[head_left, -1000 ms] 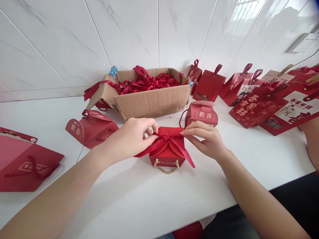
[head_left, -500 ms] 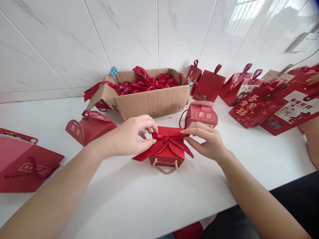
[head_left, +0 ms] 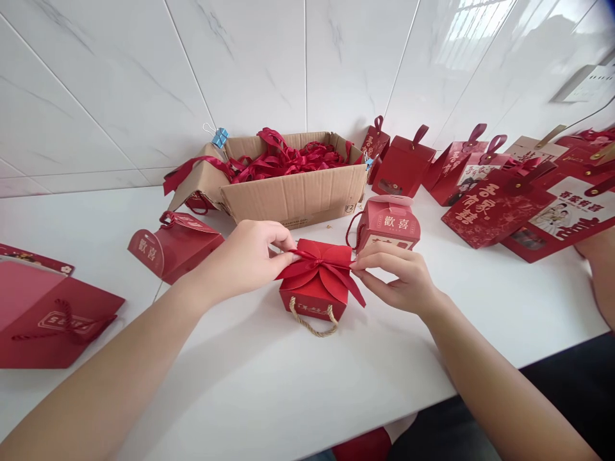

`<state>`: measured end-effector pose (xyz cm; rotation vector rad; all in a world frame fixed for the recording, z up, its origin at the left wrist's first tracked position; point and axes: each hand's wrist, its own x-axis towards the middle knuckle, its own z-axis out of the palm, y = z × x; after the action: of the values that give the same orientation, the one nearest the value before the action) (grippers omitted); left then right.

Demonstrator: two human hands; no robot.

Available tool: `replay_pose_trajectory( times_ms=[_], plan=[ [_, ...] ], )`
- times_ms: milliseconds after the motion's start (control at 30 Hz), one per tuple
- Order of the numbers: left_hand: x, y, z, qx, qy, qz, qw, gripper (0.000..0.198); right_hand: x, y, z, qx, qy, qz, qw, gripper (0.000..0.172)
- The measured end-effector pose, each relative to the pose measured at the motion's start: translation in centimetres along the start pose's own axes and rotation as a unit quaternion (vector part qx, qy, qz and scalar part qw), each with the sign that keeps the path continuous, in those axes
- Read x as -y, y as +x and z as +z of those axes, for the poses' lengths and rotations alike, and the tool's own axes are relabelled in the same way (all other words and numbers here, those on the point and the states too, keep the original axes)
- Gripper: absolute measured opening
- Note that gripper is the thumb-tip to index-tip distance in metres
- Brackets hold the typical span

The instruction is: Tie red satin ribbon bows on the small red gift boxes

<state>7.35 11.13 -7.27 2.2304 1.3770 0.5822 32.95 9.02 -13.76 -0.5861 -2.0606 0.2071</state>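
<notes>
A small red gift box [head_left: 314, 299] with petal-like top flaps and a twisted gold rope handle [head_left: 312, 328] stands on the white table. Across its top runs a red ribbon [head_left: 318, 261], tied in a bow with one tail hanging down at the right. My left hand [head_left: 252, 256] pinches the bow's left side between thumb and fingers. On the opposite side, my right hand [head_left: 398, 275] has the ribbon's right loop between its fingertips.
Behind the gift box stands a cardboard box [head_left: 295, 192] full of red ribbons, with blue binder clips [head_left: 220, 137] on its edge. A pink-red box [head_left: 389, 221] sits at its right, another red box [head_left: 177, 246] at left. Several red gift bags [head_left: 497, 202] stand right; a person's arm [head_left: 598, 275] shows there.
The gift box has shifted slightly left and turned a little. Both hands stay at the ribbon, and the bow's loops look pulled narrower.
</notes>
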Motion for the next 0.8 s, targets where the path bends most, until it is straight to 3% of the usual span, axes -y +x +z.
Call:
replay_pose_trajectory(
  times_ms=[167, 500, 800],
  plan=[
    [-0.5, -0.2, 0.3, -0.022, 0.009, -0.04, 0.999, 0.015, 0.4, 0.1, -0.2, 0.01, -0.008, -0.006, 1.0, 0.024],
    [-0.6, -0.1, 1.1, -0.061, 0.017, -0.045, 0.997, 0.014, 0.9, 0.0, -0.1, 0.023, -0.006, -0.02, 1.0, 0.022],
    [-0.2, 0.2, 1.3, -0.072, 0.025, -0.052, 0.996, 0.013, 0.5, 0.2, -0.1, -0.014, -0.023, -0.024, 0.999, 0.021]
  ],
)
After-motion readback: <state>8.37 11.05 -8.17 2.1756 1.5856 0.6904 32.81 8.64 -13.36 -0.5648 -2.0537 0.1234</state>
